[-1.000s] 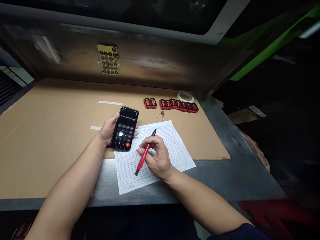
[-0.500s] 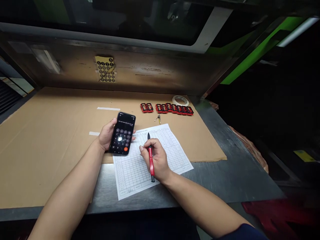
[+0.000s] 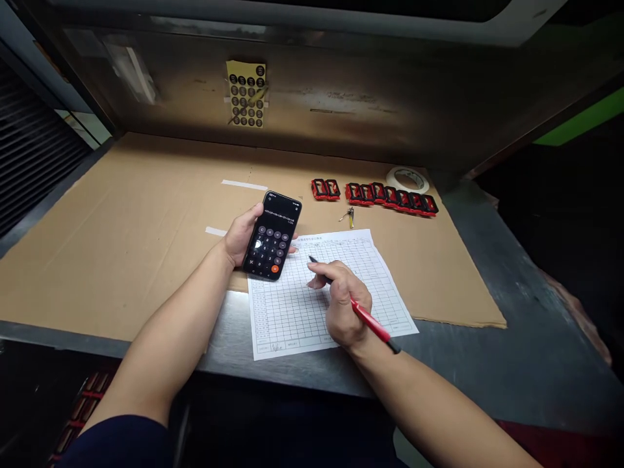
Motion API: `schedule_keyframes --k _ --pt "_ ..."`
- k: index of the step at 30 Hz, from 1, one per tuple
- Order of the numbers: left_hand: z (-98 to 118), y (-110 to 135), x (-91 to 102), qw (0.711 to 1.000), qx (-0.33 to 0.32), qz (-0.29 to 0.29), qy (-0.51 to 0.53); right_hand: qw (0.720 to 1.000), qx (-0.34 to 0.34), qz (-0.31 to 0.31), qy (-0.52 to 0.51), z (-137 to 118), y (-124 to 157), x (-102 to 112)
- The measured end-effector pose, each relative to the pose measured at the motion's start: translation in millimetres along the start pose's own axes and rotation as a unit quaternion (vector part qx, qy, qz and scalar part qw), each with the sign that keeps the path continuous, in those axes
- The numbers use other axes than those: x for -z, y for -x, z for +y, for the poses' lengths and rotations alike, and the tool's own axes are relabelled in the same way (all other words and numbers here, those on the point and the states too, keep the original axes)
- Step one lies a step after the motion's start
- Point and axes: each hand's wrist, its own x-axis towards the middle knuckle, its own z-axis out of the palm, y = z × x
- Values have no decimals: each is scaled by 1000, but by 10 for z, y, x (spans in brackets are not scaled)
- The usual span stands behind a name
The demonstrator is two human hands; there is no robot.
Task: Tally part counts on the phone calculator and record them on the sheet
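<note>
My left hand [image 3: 244,235] is wrapped round a smartphone [image 3: 273,237], whose dark screen shows a calculator with a sum at the top. Its lower end overlaps the upper left part of a printed form [image 3: 292,312], a white sheet ruled into a grid with some handwriting along its bottom edge. Over the middle of this sheet, my right hand [image 3: 346,299] grips a red and black pen [image 3: 371,321]. The pen slants, its dark tip towards the phone and its back end over my wrist. Whether the tip touches the paper I cannot tell.
Cardboard [image 3: 160,227] covers much of the metal table [image 3: 458,364]. Behind the form lie several red and black parts [image 3: 390,196] in a row, a small metal piece [image 3: 350,216] and a tape roll [image 3: 408,180]. A yellow sticker sheet [image 3: 247,94] hangs on the back panel.
The view has swung left and down, so things sit further right and higher. My right hand has turned the pen from nearly upright to a slant. The phone stays in my left hand.
</note>
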Motion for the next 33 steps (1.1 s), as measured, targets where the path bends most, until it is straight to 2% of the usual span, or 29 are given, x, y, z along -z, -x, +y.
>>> schedule_keyframes --k 2,8,11,15,18,21,25,28,30,33 --pt "1 0 7 1000 1 -4 1 1000 9 8 27 -28 -1 21" --pt "-7 -12 32 1000 -6 -20 -3 991 42 87 88 -20 -15 40" --pt "-13 -11 18 1000 -7 -5 -13 990 68 78 92 3 -21 27" --pt "-16 -7 -22 1000 -15 -1 -13 996 69 57 30 30 -7 9" --pt "-13 -9 -41 1000 -18 3 -12 997 3 74 -7 24 -8 12" --pt "-1 -8 -49 1000 -16 4 -8 988 -125 76 -53 1 -36 19" --pt "25 1 -36 1000 -11 -12 4 953 -279 34 -115 12 -62 0" --pt "46 6 -6 1000 -6 -18 19 919 -375 -14 -119 50 -70 -35" --pt "56 6 14 999 -7 -11 29 906 -409 -49 -96 61 -82 -55" --pt "65 3 20 999 -9 -1 34 916 -388 -94 -29 42 -102 -67"
